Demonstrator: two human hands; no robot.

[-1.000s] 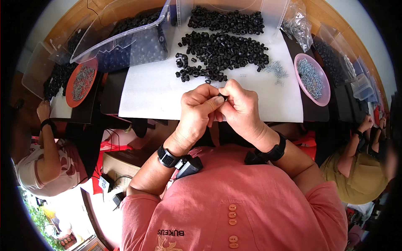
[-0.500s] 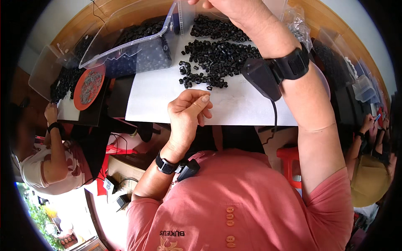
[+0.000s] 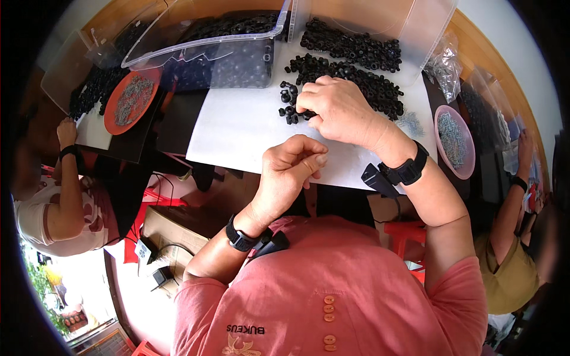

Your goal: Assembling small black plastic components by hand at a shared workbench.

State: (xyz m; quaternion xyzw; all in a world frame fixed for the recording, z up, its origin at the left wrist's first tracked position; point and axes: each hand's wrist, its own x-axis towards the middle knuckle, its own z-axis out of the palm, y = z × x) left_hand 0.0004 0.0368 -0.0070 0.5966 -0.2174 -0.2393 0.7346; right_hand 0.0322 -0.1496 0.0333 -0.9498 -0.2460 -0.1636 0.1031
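Observation:
Small black plastic ring-shaped parts lie in heaps on a white board. My right hand reaches over the near edge of the closer heap. Its fingers are curled down, with a small black part showing between fingertips and thumb. Closer to me, my left hand hovers over the board's front edge, thumb pressed against bent fingers. Whatever that pinch holds is hidden. Each of my wrists wears a black strap with a small device.
A large clear bin of black parts stands at the back left. An orange dish of small metallic pieces is left of it; a pink bowl of similar pieces sits right. A crumpled plastic bag lies behind. Co-workers sit on both sides.
My right hand has come down from the far side of the table to the near edge of the heap. The left hand stays pinched. The pink bowl, earlier mostly covered by my arm, now shows.

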